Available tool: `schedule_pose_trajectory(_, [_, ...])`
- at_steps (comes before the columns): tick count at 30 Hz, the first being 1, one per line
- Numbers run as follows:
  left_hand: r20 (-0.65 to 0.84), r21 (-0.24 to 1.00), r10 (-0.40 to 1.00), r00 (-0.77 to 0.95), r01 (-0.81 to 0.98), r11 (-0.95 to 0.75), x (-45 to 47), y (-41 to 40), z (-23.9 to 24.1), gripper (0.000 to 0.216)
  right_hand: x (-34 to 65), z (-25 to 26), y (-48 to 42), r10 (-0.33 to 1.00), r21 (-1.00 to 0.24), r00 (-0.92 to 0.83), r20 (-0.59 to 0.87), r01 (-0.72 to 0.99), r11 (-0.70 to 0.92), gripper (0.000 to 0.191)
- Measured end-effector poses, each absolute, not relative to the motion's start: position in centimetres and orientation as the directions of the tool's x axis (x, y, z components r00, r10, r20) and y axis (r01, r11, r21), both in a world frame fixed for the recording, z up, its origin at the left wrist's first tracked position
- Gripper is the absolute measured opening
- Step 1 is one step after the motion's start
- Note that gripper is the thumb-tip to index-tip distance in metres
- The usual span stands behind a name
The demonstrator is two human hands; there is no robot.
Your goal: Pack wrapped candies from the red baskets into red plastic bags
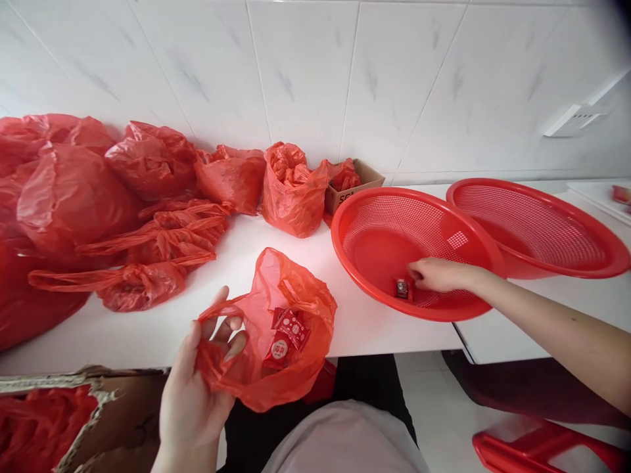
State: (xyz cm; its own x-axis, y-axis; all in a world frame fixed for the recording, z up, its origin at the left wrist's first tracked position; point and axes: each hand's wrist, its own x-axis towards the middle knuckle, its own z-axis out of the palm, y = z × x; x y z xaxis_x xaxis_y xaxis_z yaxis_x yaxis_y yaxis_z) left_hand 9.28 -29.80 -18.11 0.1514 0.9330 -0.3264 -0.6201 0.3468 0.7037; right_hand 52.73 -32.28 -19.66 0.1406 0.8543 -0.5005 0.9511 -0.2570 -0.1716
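Note:
My left hand (200,381) grips the rim of a thin red plastic bag (315,309), its fingers curled around the edge and the mouth spread wide. Inside the bag lie several small red wrapped packets (290,328) with white print. My right hand (438,273) reaches into a round red plastic basket (377,230) with perforated sides. Its fingers are bent together, and whatever they may hold is hidden. Just left of the fingertips, a small wrapped packet (402,288) in dark red and silver rests on the basket's bottom.
A second red basket (537,223) stands at the right. Filled red bags (73,197) line the wall, and tied bags (140,286) lie in front. A small cardboard box (367,176) sits behind the basket. Below left is a carton (123,420); a red stool (542,447) is below right.

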Motion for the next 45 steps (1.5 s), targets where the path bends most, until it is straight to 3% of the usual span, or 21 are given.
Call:
schedule_pose_trajectory(3, [-0.343,0.707,0.928,0.142,-0.612,0.355,9.0,-29.9,-18.0,0.044,52.7,-17.2,-31.5,0.87,-0.434,0.105,-0.482,0.834,-0.341,0.009])
schedule_pose_trajectory(6, [-0.373,0.711,0.922,0.098,-0.608,0.353,8.9,-30.0,-17.7,0.043,51.5,-14.5,-31.1,0.915,-0.75,0.069,-0.398,0.549,-0.368,0.01])
schedule_pose_trajectory(13, [-0.317,0.721,0.936,0.155,-0.601,0.344,8.9,-30.1,-17.9,0.043,41.0,-12.5,-30.6,0.966,-0.97,-0.146,-0.211,0.151,-0.189,0.019])
schedule_pose_trajectory(15, [-0.304,0.721,0.939,0.159,-0.607,0.336,9.1,-30.2,-17.8,0.041,38.3,-12.7,-30.4,0.956,-0.981,-0.24,-0.166,0.138,-0.135,0.026])
schedule_pose_trajectory(17, [-0.316,0.721,0.94,0.131,-0.61,0.328,9.2,-30.3,-17.7,0.041,37.3,-12.8,-30.0,0.968,-0.961,-0.234,-0.087,0.276,-0.02,0.033])
schedule_pose_trajectory(19, [-0.317,0.727,0.942,0.112,-0.609,0.317,9.0,-30.3,-17.8,0.041,38.4,-13.0,-29.4,0.991,-0.852,-0.129,0.019,0.517,0.084,0.033])
schedule_pose_trajectory(21, [-0.301,0.729,0.946,0.119,-0.61,0.309,8.7,-30.2,-18.1,0.042,41.0,-13.6,-28.9,0.999,-0.647,-0.021,0.048,0.761,0.047,0.03])
schedule_pose_trajectory(22, [-0.292,0.727,0.948,0.129,-0.613,0.308,8.5,-30.2,-18.2,0.042,42.3,-14.0,-28.8,1.0,-0.522,0.021,-0.018,0.852,-0.027,0.03])
schedule_pose_trajectory(25, [-0.282,0.709,0.947,0.154,-0.631,0.314,8.2,-30.0,-18.7,0.043,45.3,-15.6,-29.4,0.907,-0.19,0.113,-0.406,0.96,-0.205,0.035])
schedule_pose_trajectory(27, [-0.284,0.7,0.945,0.165,-0.638,0.321,8.4,-29.9,-18.8,0.042,45.9,-16.8,-30.3,0.819,-0.119,0.121,-0.561,0.967,-0.224,0.029])
schedule_pose_trajectory(30, [-0.292,0.697,0.944,0.151,-0.642,0.318,9.0,-29.7,-18.6,0.04,45.9,-17.9,-30.9,0.814,-0.158,0.083,-0.575,0.965,-0.21,0.011])
schedule_pose_trajectory(33, [-0.308,0.707,0.943,0.123,-0.634,0.314,9.0,-29.7,-18.5,0.04,46.5,-17.4,-30.1,0.837,-0.238,0.08,-0.542,0.94,-0.244,0.01])
schedule_pose_trajectory(37, [-0.304,0.716,0.939,0.161,-0.611,0.337,8.3,-29.6,-19.0,0.044,46.6,-14.6,-28.8,0.928,-0.632,0.085,-0.363,0.709,-0.312,0.008])
schedule_pose_trajectory(40, [-0.282,0.732,0.942,0.184,-0.594,0.335,8.1,-29.6,-19.1,0.048,43.4,-12.5,-29.2,0.98,-0.862,0.016,-0.196,0.474,-0.181,0.016])
schedule_pose_trajectory(43, [-0.287,0.745,0.947,0.142,-0.589,0.314,8.5,-29.7,-18.7,0.047,39.4,-11.6,-30.0,0.99,-0.895,-0.108,-0.086,0.446,-0.029,0.029])
schedule_pose_trajectory(45, [-0.301,0.749,0.947,0.109,-0.588,0.305,8.7,-29.9,-18.4,0.045,38.4,-11.8,-30.1,0.993,-0.817,-0.114,0.019,0.57,0.081,0.036])
